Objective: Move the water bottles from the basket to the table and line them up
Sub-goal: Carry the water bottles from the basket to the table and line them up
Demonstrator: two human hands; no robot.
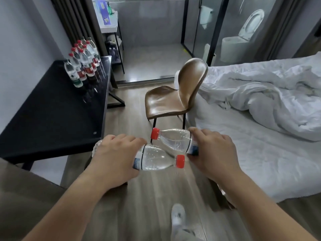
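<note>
The left hand [114, 153] is clamping the left bottle [154, 159], the right hand [213, 150] the right bottle [175, 140]. Likely full: heavy, slick, thin-walled; grip mid-body.

Brown chair [175, 100] stood just beyond fingers [125, 138]. Bed [251, 153] with rumpled white duvet [278, 94] lay right of fingers. Toilet [250, 25] showed far beyond, behind glass partition [225, 40]. White shoe [178, 214] sat nearer than fingers, on wood floor [147, 197].
</note>
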